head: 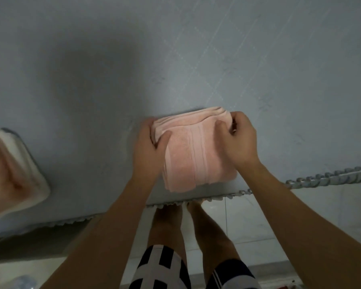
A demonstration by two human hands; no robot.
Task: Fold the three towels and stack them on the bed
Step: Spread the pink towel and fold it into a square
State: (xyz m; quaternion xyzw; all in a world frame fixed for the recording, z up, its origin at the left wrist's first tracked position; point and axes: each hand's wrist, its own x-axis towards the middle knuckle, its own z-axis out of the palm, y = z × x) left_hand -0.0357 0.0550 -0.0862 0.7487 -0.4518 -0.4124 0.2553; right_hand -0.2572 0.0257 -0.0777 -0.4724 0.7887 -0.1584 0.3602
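A pink towel (193,151), folded into a thick rectangle with several layers, lies near the front edge of the grey bed (113,69). My left hand (149,142) grips its left side, thumb on top and fingers under the layers. My right hand (238,136) pinches the far right corner of the same towel. At the far left edge lies a stack of folded towels (10,170), pink and white, blurred and partly cut off by the frame.
The bed's trimmed edge (321,180) runs across the lower part of the view. Below it is a pale tiled floor (248,222) with my bare legs and striped shorts (161,268). A large grey bed surface stretches beyond the towel.
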